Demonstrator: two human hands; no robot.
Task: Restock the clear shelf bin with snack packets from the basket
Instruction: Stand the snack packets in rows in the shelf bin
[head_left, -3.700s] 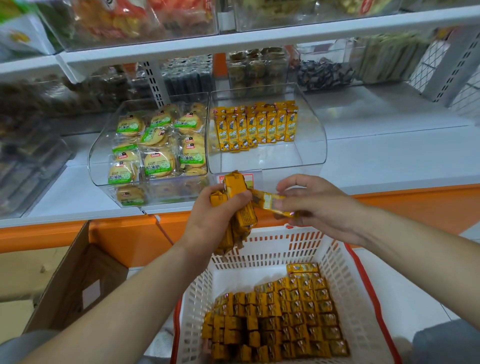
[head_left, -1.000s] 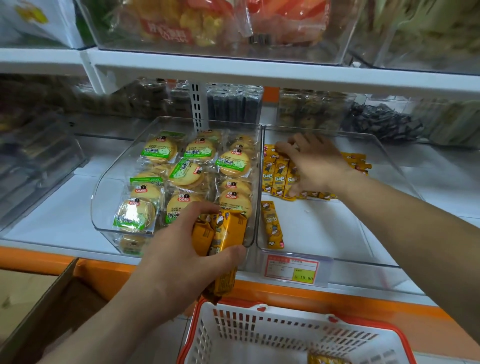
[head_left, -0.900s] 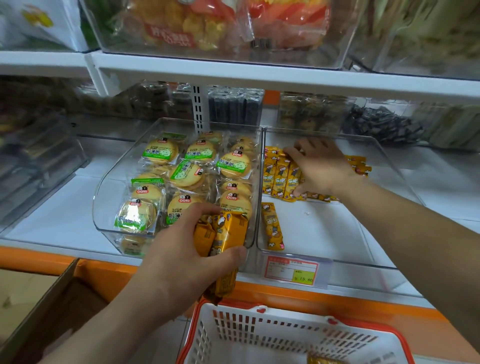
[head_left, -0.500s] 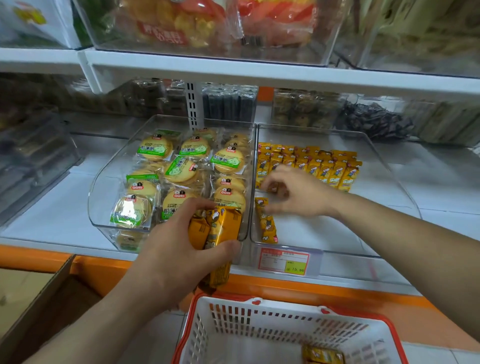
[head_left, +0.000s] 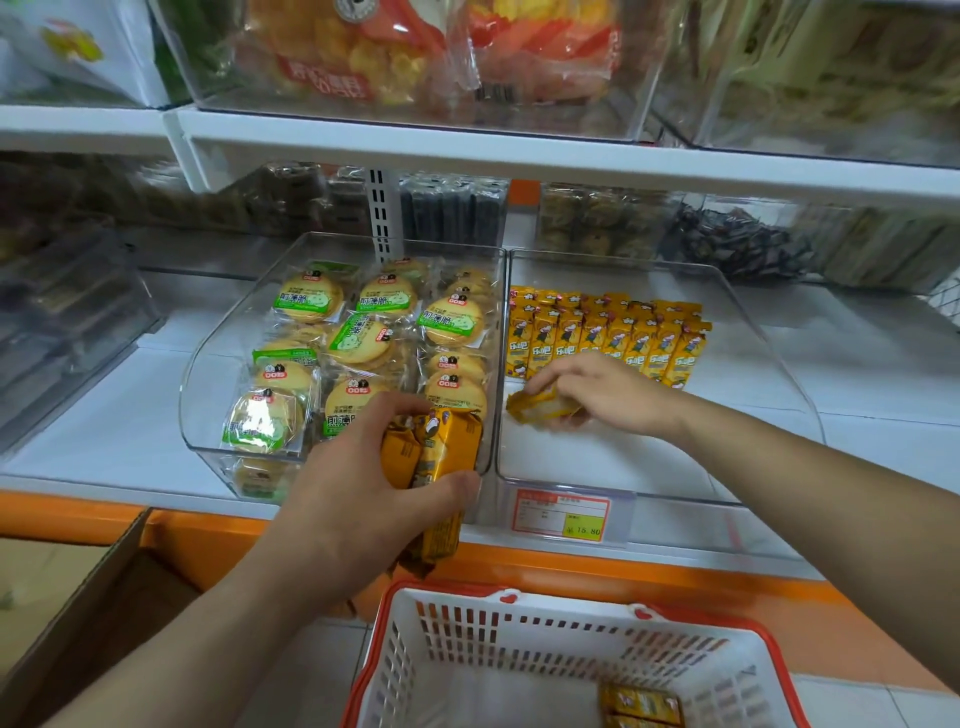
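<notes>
My left hand (head_left: 363, 499) grips a bundle of yellow snack packets (head_left: 436, 457) in front of the shelf edge, just above the basket. My right hand (head_left: 602, 395) is inside the clear shelf bin (head_left: 779, 384), closed on a single yellow packet (head_left: 535, 405) lying low near the bin's left wall. A row of the same yellow packets (head_left: 608, 338) stands upright at the back of the bin. The white basket with a red rim (head_left: 519, 649) sits below, with a few packets (head_left: 641, 704) visible in it.
To the left, a second clear bin (head_left: 218, 374) holds round green-labelled biscuit packs (head_left: 358, 338). A price tag (head_left: 563, 514) hangs on the bin's front. An open cardboard box (head_left: 88, 608) stands at the lower left. The upper shelf (head_left: 467, 150) overhangs the bins.
My right hand has drawn back from the standing row to the bin's front left and picked up the loose packet that lay there. The left hand has stayed put with its bundle.
</notes>
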